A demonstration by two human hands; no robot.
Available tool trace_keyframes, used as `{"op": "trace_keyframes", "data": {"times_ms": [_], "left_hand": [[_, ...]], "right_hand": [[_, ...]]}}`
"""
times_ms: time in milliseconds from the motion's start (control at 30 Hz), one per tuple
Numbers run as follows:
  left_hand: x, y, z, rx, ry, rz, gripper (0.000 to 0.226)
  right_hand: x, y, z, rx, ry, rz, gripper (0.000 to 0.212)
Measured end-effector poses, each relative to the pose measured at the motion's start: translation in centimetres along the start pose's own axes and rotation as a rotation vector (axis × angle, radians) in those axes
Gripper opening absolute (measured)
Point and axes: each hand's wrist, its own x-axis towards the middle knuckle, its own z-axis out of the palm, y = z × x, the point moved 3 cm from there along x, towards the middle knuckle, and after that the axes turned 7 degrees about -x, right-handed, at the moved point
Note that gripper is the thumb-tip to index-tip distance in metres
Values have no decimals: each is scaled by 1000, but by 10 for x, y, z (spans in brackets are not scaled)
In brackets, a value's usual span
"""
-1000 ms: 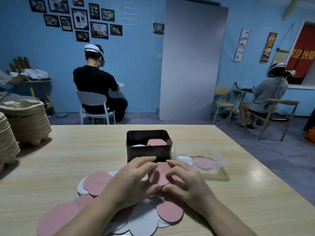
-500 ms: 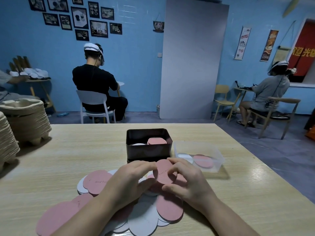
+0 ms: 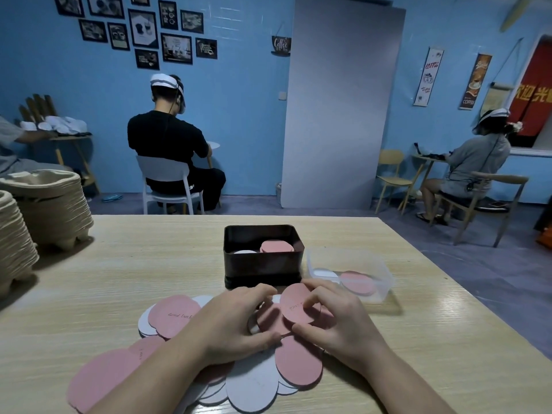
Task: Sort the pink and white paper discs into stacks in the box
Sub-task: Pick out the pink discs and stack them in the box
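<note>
While the right hand (image 3: 337,321) pinches that pink disc (image 3: 295,303), I'd drop it flat on the pink stack (image 3: 276,246) at 12 o'clock in the box (image 3: 263,264); left hand (image 3: 233,321) rests bent-fingered on the pile (image 3: 254,380).

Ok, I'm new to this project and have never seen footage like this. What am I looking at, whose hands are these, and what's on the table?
There is no machine here. A person wears a camera on the head, looking forward and down, so these are that person's own hands. On the wooden table lies a loose pile of pink and white paper discs. Behind it stands a black box with a pink stack and a white stack inside. A clear tub beside it also holds discs. The right hand pinches one pink disc above the pile. The left hand rests on the pile; whether its fingers grip anything is hidden.
</note>
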Motion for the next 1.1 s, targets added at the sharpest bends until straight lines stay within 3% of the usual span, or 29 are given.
{"op": "trace_keyframes", "data": {"times_ms": [233,433,600,800,1000,1100], "left_hand": [[-1,-3,-2,-79,37,-37,64],[-3,-5,-14,-25,233,-37,38],[-3,-4,-17,-39,357,-15,36],[0,8,-11,-16,328,142,21],[2,18,-8,68,293,280,36],[2,15,-8,52,281,261,37]], "right_hand": [[-1,4,2,37,-18,54,35],[-2,9,4,40,-11,91,33],[-1,8,5,-4,-16,81,35],[2,-1,4,24,-13,45,43],[4,-10,8,-10,-59,-90,32],[3,-9,4,3,-26,-75,32]]}}
